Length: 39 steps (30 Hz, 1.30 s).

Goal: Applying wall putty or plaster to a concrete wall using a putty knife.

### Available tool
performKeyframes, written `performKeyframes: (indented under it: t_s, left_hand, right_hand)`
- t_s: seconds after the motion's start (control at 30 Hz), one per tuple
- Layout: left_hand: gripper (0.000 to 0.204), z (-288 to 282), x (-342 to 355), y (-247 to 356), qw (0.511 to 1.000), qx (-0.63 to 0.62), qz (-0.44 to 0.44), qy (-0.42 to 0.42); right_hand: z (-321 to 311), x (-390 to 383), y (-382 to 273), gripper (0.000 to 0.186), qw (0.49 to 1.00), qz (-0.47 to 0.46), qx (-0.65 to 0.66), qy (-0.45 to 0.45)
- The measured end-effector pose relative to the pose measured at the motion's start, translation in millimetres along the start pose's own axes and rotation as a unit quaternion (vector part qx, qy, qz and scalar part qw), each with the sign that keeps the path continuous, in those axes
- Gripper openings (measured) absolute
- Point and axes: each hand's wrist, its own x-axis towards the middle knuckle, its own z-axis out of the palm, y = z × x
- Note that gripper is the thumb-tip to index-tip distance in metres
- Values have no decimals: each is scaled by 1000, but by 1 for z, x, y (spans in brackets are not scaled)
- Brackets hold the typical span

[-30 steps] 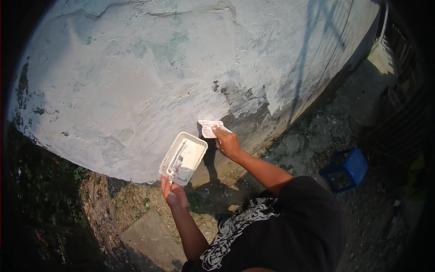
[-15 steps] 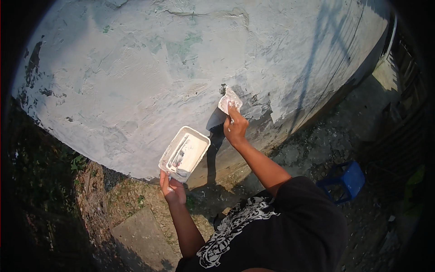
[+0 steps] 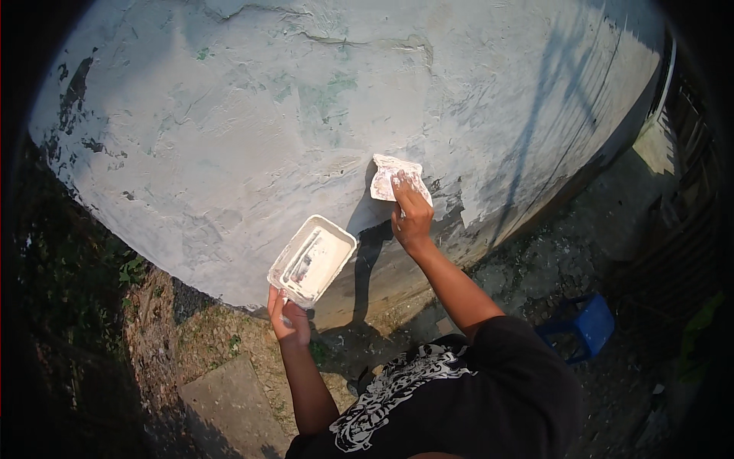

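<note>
My left hand [image 3: 290,317] grips the lower end of a rectangular plastic tub [image 3: 334,286], fingers closed beneath it. Inside the tub lies smooth off-white paste [image 3: 325,256], with darker smears along its middle. My right hand [image 3: 411,216] pinches a thin, flat scraper-like piece [image 3: 394,168] coated in white paste, pressing it to the wall or close against it; its exact kind is hidden by the coating. The wall [image 3: 229,145] is pale grey-white, with greenish patches and rough trowel marks. Bare dark patches [image 3: 447,200] show just right of my right hand.
A blue plastic stool [image 3: 585,321] stands on the ground at the right. A concrete slab [image 3: 229,402] lies at the lower left, near dark plants [image 3: 73,298]. Slatted wooden fencing [image 3: 657,222] runs along the far right.
The flat piece in my right hand has shifted slightly right and turned flatter to the wall, over the dark spot seen before. My left hand and the tub have barely moved.
</note>
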Motion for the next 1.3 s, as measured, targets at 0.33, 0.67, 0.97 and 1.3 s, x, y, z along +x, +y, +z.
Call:
performKeyframes:
  t_s: [0.33,0.67,0.97,1.3]
  left_hand:
    - [51,-10,10,0,999,-28,-1,-24]
    - [52,-14,9,-12,996,33,-45,-70]
    - [53,7,-4,-9,1000,-2,-21,-18]
    - [53,-7,-17,-3,999,-1,26,-38]
  right_hand:
    - [43,-85,-4,33,986,2,-27,-165]
    - [-36,21,18,42,995,69,43,58]
    - [13,-54,-10,54,991,-14,6,-134]
    - [-25,-29,73,40,952,275,90,101]
